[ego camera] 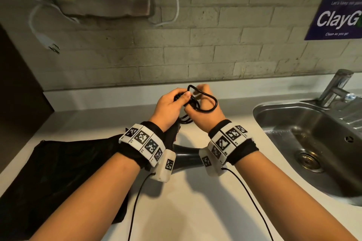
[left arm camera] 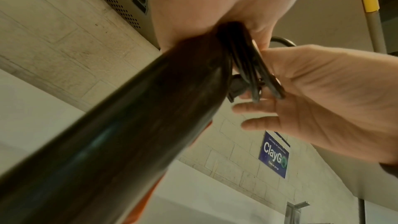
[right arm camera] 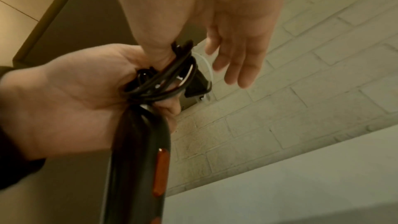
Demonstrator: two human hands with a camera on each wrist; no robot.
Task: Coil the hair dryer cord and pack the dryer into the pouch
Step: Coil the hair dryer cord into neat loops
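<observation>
At frame centre, the left hand gripped the bundled cord against the dryer handle. The right hand pinched a last loop, its other fingers loose. Coiling looked nearly done; packing remained. The pouch lay flat at lower left on the worktop, apparently empty.

blue wall sign, "clayg", "clean as you go"

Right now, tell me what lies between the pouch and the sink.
In the head view, the hair dryer lies on the counter between pouch and sink, under both wrists.
</observation>
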